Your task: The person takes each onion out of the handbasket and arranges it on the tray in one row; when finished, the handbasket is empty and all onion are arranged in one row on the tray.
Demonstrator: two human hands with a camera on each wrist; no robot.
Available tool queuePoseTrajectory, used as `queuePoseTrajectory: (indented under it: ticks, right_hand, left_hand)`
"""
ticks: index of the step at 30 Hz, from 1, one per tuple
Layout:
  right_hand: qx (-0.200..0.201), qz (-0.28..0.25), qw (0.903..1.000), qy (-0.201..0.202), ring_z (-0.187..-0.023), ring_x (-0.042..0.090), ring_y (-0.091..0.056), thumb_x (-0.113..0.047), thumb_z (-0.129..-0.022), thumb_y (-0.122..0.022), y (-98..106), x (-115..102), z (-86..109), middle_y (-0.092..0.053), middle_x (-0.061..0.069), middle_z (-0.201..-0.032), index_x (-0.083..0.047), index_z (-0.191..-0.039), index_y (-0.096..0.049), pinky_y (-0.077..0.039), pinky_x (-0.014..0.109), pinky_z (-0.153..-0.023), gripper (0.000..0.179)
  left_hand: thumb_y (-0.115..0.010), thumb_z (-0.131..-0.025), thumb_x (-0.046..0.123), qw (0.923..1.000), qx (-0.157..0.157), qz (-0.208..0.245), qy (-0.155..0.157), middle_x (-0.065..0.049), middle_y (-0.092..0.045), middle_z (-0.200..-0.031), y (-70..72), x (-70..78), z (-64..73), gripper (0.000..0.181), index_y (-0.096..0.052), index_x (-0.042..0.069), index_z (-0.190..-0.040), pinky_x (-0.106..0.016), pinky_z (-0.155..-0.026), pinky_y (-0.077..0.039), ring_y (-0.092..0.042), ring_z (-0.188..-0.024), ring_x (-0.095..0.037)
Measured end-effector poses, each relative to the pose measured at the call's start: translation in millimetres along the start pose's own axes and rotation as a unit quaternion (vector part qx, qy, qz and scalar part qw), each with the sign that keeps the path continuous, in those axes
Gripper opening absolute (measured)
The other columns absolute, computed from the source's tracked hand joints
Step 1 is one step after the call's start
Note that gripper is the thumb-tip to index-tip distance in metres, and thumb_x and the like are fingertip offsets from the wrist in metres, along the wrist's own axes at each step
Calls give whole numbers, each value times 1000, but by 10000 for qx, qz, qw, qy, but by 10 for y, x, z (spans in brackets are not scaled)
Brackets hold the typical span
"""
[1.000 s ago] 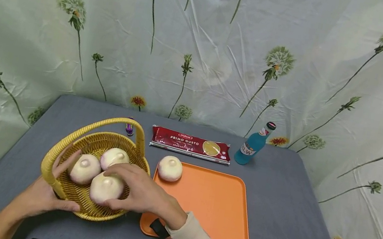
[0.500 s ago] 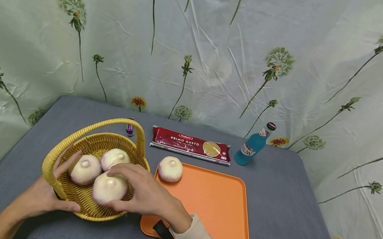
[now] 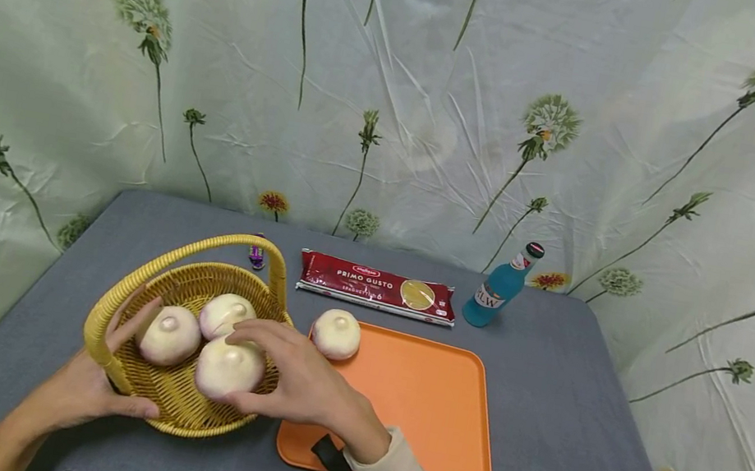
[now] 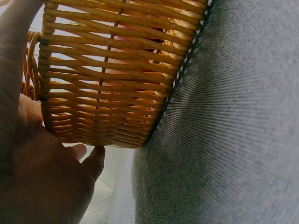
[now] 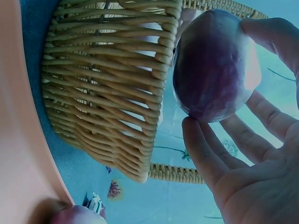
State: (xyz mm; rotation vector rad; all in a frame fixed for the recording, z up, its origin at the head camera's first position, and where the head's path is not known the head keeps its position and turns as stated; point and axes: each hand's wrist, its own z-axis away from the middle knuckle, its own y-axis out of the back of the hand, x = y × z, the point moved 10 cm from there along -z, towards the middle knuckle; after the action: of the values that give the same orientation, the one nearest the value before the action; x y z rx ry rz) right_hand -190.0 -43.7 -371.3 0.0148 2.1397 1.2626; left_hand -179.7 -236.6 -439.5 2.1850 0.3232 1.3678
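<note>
My right hand pinches a white-and-purple turnip between thumb and fingers. In the right wrist view that turnip is up at the rim of the yellow wicker basket. Two more turnips lie inside the basket: one at the left and one at the back, partly behind my right fingers. My left hand grips the basket's left side, thumb along the front and fingers by the handle. A further turnip sits on the orange tray's far left corner.
Behind the tray lies a red spaghetti pack. A blue bottle stands at the back right. A small purple item is behind the basket handle. A flowered curtain hangs beyond the grey table.
My right hand has moved the held turnip a little up and to the right, towards the basket's right rim. The left hand and basket have hardly moved.
</note>
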Motion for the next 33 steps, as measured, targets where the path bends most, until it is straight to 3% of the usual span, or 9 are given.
queuePoseTrajectory:
  ticks: [5,12,28,33]
  right_hand:
    - [117,-327,9994,-48,-130,14,-51,-23,-81,-82,51,21,36,-59,4,-135,-10,-128,-60,-38,23,-110,54]
    - [238,-111,9996,-98,-128,12,-52,-27,-83,-80,130,79,79,-60,0,-135,-13,-129,-59,-41,26,-107,53]
    - [403,-481,9966,-537,-132,14,-51,-24,-83,-80,293,248,232,-58,6,-139,-12,-135,-58,-44,32,-106,58]
    - [639,-504,9948,-620,-127,14,-52,-24,-82,-82,393,312,306,-58,6,-140,-14,-134,-58,-50,31,-98,58]
  left_hand:
    - [-98,-47,4,10000,-14,57,16,-28,2,-164,-3,17,-3,139,-19,6,-160,-2,-107,-4,2,-149,0]
    - [-99,-46,5,10000,-1,-28,35,-28,2,-164,-2,15,-5,140,-18,6,-161,-2,-106,-4,3,-149,0]
    - [-99,-47,6,10000,-39,-55,73,-25,3,-166,-6,-27,3,141,-16,7,-161,-2,-105,-5,4,-149,-1]
    - [-98,-48,9,9997,-62,-125,196,-25,0,-166,-1,-48,9,141,-14,10,-162,-4,-105,-2,5,-148,0]
